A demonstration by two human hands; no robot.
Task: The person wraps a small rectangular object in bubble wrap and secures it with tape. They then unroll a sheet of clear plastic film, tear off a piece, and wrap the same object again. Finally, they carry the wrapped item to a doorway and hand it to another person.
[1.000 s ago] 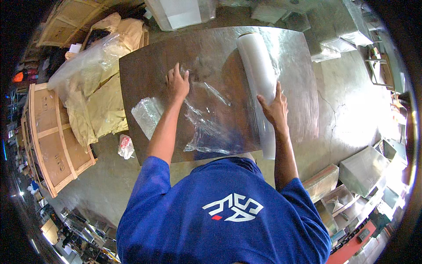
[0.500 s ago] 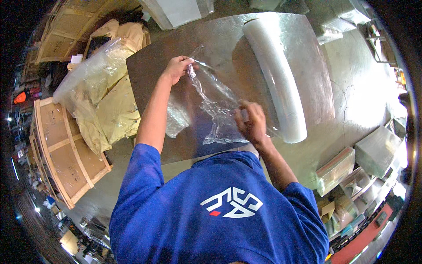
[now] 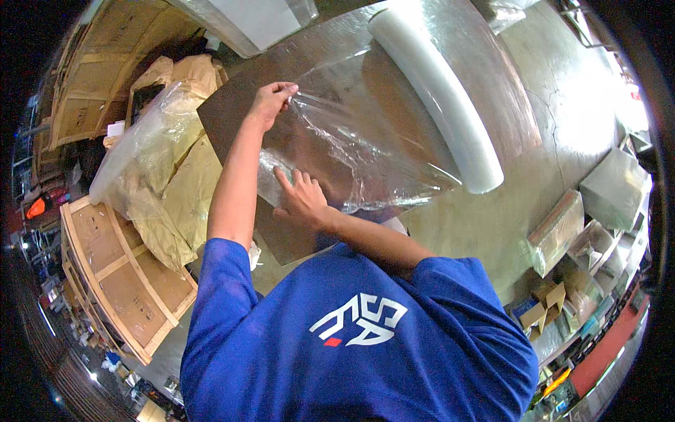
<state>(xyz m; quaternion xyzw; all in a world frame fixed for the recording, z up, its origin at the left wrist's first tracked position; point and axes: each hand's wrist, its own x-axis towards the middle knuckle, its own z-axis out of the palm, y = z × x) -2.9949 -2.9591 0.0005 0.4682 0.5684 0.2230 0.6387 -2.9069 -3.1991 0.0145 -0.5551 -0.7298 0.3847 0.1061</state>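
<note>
A thick roll of clear plastic film point(image 3: 441, 102) lies on a dark brown table point(image 3: 235, 116), toward the right. From it a thin, crinkled sheet of film point(image 3: 344, 144) stretches left across the tabletop. At the far left of this sheet, my left hand point(image 3: 273, 104) is closed, pinching its edge between thumb and fingers. Nearer to me, my right hand point(image 3: 304, 197) reaches across to the left with fingers spread, holding nothing. Its fingertips are beside a shiny patch of clear plastic point(image 3: 271, 174); whether they touch it I cannot tell.
A bundle in yellowish paper and clear film point(image 3: 183, 190) stands left of the table, beside a wooden-framed crate point(image 3: 116, 271). Beyond the table is a white block in clear wrap point(image 3: 264, 24). Wrapped boxes point(image 3: 612, 186) and an open carton point(image 3: 545, 307) line the right.
My right hand has left the film near the roll, moved left across my front and opened. The film now spreads wider. My left hand keeps its pinch, shifted slightly left.
</note>
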